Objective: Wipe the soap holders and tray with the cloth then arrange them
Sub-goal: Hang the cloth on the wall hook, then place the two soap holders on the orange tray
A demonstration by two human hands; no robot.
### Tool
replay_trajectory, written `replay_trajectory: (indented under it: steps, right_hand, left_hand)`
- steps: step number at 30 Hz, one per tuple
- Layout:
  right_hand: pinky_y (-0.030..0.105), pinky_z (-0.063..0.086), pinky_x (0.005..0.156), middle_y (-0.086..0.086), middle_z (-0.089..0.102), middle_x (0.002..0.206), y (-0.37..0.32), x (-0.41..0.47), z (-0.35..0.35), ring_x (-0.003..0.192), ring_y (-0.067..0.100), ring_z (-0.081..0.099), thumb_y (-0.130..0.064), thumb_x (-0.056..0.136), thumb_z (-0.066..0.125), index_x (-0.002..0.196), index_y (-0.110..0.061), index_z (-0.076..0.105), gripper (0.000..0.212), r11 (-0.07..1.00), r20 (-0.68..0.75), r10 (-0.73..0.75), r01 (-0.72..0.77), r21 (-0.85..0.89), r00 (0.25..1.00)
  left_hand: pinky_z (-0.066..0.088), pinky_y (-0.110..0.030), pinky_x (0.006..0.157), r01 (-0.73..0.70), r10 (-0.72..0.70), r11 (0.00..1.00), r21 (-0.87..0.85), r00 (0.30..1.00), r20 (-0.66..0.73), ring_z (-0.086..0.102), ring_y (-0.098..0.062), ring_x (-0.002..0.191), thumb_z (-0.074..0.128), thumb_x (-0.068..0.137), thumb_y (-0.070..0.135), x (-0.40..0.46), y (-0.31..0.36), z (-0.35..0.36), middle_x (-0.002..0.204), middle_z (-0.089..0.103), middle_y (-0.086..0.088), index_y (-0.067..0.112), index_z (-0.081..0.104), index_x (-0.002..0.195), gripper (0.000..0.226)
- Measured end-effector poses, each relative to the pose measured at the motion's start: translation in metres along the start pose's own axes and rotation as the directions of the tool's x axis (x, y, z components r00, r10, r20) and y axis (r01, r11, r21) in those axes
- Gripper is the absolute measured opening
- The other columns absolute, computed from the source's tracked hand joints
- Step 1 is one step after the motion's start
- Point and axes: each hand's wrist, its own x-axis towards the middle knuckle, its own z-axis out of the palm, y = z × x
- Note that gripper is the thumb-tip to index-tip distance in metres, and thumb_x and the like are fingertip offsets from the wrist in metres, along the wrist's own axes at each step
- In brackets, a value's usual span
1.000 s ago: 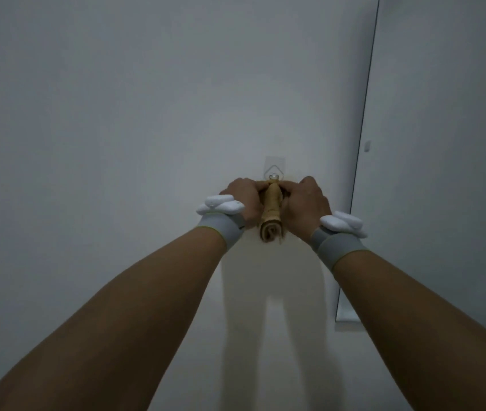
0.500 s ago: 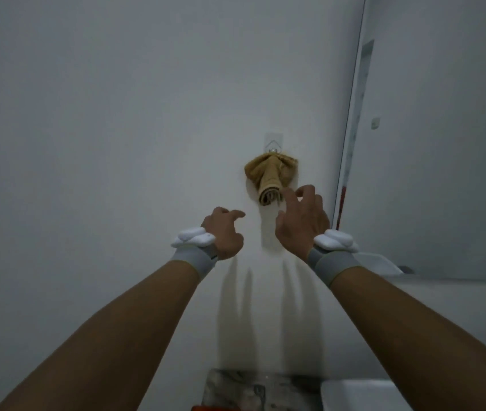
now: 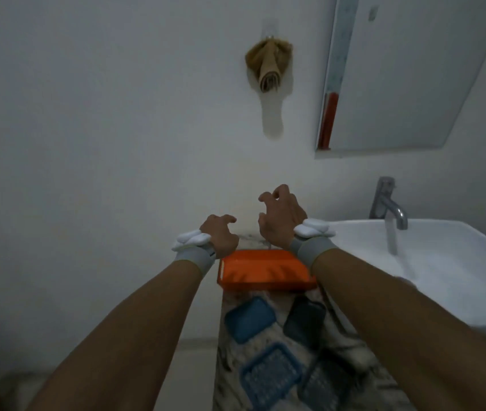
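**Both hands empty above the orange tray; cloth hanging on the wall hook**

Left hand (image 3: 220,236): centre of frame, fingers loosely curled, grip apart, nothing in it. It sits over the back-left corner of the tray; contact can't be confirmed.

Right hand (image 3: 280,221): just right of the left hand and slightly higher in frame, fingers spread and bent claw-like, grip apart, nothing in it. It sits over the back edge of the tray, in front of the wall.

Both wrists carry a grey band with a white block on top.

Cloth (image 3: 269,67): tan, bunched and rolled, hanging from a hook (image 3: 270,36) on the wall, upper centre of frame, well apart from both hands.

Tray (image 3: 265,274): orange, rectangular, ridged inside, on the narrow marbled tabletop (image 3: 351,354) at its wall end, between the two forearms.

Soap holders: four pieces on the tabletop below the tray in frame.
- blue dish (image 3: 250,318), solid, tilted, lower left of tray
- dark dish (image 3: 304,321), just right of it, partly behind the right forearm
- blue slotted insert (image 3: 271,376), lower centre
- dark slotted insert (image 3: 324,384), right of that, blurred

None of these touch the tray.

Sink (image 3: 443,262): white, right of frame, beside the tabletop, with a metal tap (image 3: 388,203) at the back. Mirror (image 3: 413,69) in the upper right.
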Motion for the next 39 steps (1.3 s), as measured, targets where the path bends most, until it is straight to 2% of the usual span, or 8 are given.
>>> replay_trajectory:
  steps: [8, 13, 15, 17, 22, 25, 35, 39]
  right_hand:
    - [0.046, 0.049, 0.089, 0.015, 0.040, 0.126, 0.013, -0.124, 0.079, 0.114, 0.039, 0.050, -0.024, 0.089, 0.049, 0.123, -0.018, 0.049, 0.034, 0.992, 0.406, 0.082, -0.036, -0.121, 0.910]
    - [0.042, 0.049, 0.092, 0.017, 0.040, 0.137, 0.036, -0.163, 0.101, 0.117, 0.036, 0.049, -0.028, 0.094, 0.049, 0.138, -0.015, 0.040, 0.047, 0.970, 0.646, 0.198, -0.052, -0.238, 0.738]
    - [0.038, 0.050, 0.084, 0.018, 0.049, 0.130, 0.042, -0.173, 0.109, 0.111, 0.035, 0.055, -0.025, 0.092, 0.052, 0.131, -0.011, 0.045, 0.042, 0.966, 0.657, 0.210, -0.051, -0.252, 0.724]
    - [0.035, 0.049, 0.076, 0.019, 0.055, 0.125, 0.048, -0.183, 0.116, 0.106, 0.034, 0.059, -0.021, 0.092, 0.054, 0.125, -0.007, 0.047, 0.037, 0.964, 0.657, 0.224, -0.066, -0.256, 0.720]
    - [0.031, 0.045, 0.071, 0.018, 0.058, 0.122, 0.049, -0.181, 0.123, 0.105, 0.033, 0.061, -0.014, 0.088, 0.060, 0.119, -0.006, 0.051, 0.033, 0.966, 0.660, 0.239, -0.103, -0.238, 0.712]
    - [0.028, 0.045, 0.067, 0.015, 0.063, 0.112, 0.046, -0.161, 0.119, 0.096, 0.032, 0.064, -0.017, 0.084, 0.066, 0.112, -0.010, 0.054, 0.031, 0.974, 0.619, 0.221, -0.137, -0.181, 0.754]
    - [0.035, 0.051, 0.060, 0.012, 0.067, 0.096, 0.046, -0.084, 0.143, 0.077, 0.030, 0.063, -0.013, 0.088, 0.060, 0.110, -0.019, 0.053, 0.023, 0.966, 0.539, 0.228, -0.256, -0.024, 0.811]
    - [0.032, 0.042, 0.052, 0.011, 0.060, 0.088, 0.053, -0.077, 0.158, 0.062, 0.023, 0.052, -0.007, 0.090, 0.055, 0.111, -0.014, 0.052, 0.023, 0.967, 0.543, 0.241, -0.248, -0.062, 0.804]
  left_hand:
    - [0.050, -0.032, 0.091, 0.100, -0.099, 0.995, 0.005, 0.973, 0.208, 0.060, -0.032, 0.113, 0.053, 0.089, 0.020, -0.092, -0.048, 0.087, 0.134, 0.055, -0.015, 0.020, 0.050, 0.139, 0.050]
    - [0.049, -0.029, 0.090, 0.124, -0.135, 0.991, 0.055, 0.923, 0.360, 0.059, -0.030, 0.116, 0.049, 0.096, 0.017, -0.120, -0.062, 0.134, 0.136, 0.053, -0.012, 0.015, 0.044, 0.143, 0.047]
    - [0.050, -0.027, 0.072, 0.121, -0.130, 0.992, 0.047, 0.910, 0.394, 0.062, -0.023, 0.090, 0.047, 0.096, 0.015, -0.125, -0.066, 0.152, 0.107, 0.060, -0.007, 0.019, 0.055, 0.121, 0.026]
    - [0.037, -0.019, 0.055, 0.118, -0.145, 0.989, 0.089, 0.888, 0.437, 0.050, -0.013, 0.067, 0.044, 0.097, 0.017, -0.130, -0.070, 0.166, 0.079, 0.046, 0.002, 0.023, 0.050, 0.096, 0.008]
    - [0.048, -0.027, 0.079, 0.089, -0.152, 0.983, 0.159, 0.879, 0.452, 0.061, -0.028, 0.114, 0.053, 0.093, 0.016, -0.127, -0.070, 0.171, 0.118, 0.064, -0.010, 0.013, 0.058, 0.114, 0.022]
    - [0.050, -0.030, 0.093, 0.127, -0.165, 0.984, 0.124, 0.912, 0.376, 0.060, -0.029, 0.114, 0.054, 0.090, 0.012, -0.113, -0.072, 0.161, 0.129, 0.060, -0.014, 0.011, 0.058, 0.126, 0.037]
    - [0.051, -0.025, 0.077, 0.330, -0.308, 0.937, -0.112, 0.935, 0.175, 0.068, -0.028, 0.097, 0.052, 0.088, 0.005, -0.037, -0.081, 0.140, 0.113, 0.072, -0.012, 0.017, 0.071, 0.114, 0.034]
    - [0.050, -0.026, 0.091, 0.338, -0.319, 0.936, -0.103, 0.934, 0.162, 0.066, -0.026, 0.109, 0.050, 0.092, 0.006, -0.025, -0.082, 0.152, 0.124, 0.068, -0.011, 0.013, 0.068, 0.121, 0.035]
